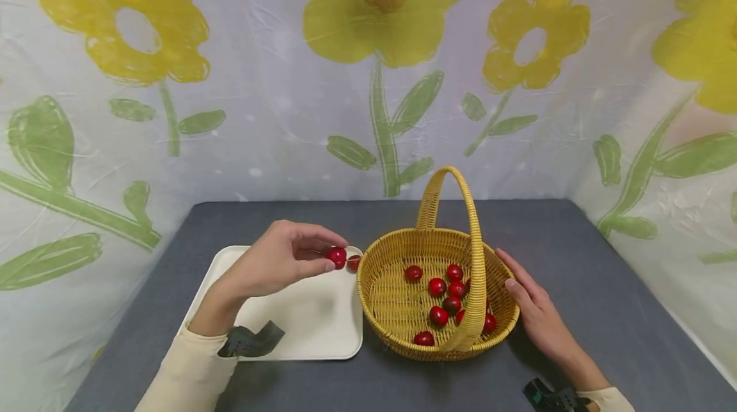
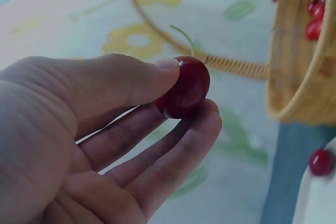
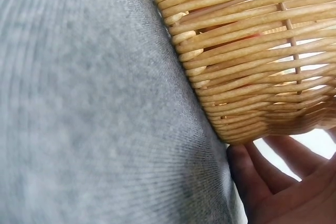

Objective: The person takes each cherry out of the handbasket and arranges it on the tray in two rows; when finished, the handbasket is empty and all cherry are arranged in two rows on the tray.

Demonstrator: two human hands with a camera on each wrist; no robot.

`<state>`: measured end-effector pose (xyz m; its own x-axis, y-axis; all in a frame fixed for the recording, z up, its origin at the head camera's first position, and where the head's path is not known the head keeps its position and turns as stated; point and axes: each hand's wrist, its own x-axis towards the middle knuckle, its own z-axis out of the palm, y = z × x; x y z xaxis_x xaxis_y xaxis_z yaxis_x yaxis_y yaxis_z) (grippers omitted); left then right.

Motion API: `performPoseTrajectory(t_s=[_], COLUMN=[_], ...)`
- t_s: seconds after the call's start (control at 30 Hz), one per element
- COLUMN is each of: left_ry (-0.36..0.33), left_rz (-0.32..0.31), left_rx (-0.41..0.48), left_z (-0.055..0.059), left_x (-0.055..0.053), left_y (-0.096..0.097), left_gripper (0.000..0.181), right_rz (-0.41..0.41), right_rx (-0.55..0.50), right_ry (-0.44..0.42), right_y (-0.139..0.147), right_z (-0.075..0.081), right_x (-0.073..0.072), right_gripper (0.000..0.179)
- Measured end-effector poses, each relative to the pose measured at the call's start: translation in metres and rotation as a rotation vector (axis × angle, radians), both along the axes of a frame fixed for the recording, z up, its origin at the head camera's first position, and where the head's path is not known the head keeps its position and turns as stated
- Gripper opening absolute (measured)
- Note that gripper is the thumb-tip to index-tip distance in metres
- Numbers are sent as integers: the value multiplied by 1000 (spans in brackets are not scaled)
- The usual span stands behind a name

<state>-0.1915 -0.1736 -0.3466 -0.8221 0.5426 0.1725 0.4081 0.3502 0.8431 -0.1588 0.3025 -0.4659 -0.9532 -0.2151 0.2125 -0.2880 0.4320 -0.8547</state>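
My left hand [image 1: 288, 260] pinches a red cherry [image 1: 336, 256] between thumb and fingertips, above the far right corner of a white tray [image 1: 299, 322]. In the left wrist view the cherry [image 2: 185, 88] shows a thin green stem. A second cherry [image 1: 353, 263] lies on the tray by its right edge, next to the basket. The woven yellow basket [image 1: 391, 309] with an arched handle holds several red cherries [image 1: 437, 287]. My right hand [image 1: 532, 309] rests with straight fingers against the basket's right side; in the right wrist view its fingers [image 3: 273, 174] touch the wicker wall [image 3: 252, 56].
The basket and tray sit on a dark grey table [image 1: 604, 309]. A white sheet printed with yellow flowers [image 1: 380, 9] closes off the back and both sides. Black wrist mounts [image 1: 250, 340] show at the bottom.
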Motion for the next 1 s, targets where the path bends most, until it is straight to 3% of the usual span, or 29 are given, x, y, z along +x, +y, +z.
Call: performPoseTrajectory(t_s=[0.13, 0.3, 0.63, 0.8, 1.0], left_ry=[20, 15, 44, 76, 119], left_rz=[72, 119, 193, 260, 343], left_rx=[11, -27, -138, -187, -212], left_z=[3, -3, -45, -65, -79], left_x=[-2, -8, -32, -37, -44], left_y=[-20, -27, -8, 7, 18], left_gripper=[33, 31, 26, 26, 26], right_rz=[-1, -2, -11, -14, -11], right_rx=[6, 2, 16, 26, 21], right_ry=[-4, 8, -8, -2, 4], right_y=[1, 2, 1, 1, 0], right_z=[-2, -3, 1, 1, 2], right_x=[-1, -1, 2, 4, 1], right_gripper=[54, 54, 54, 53, 53])
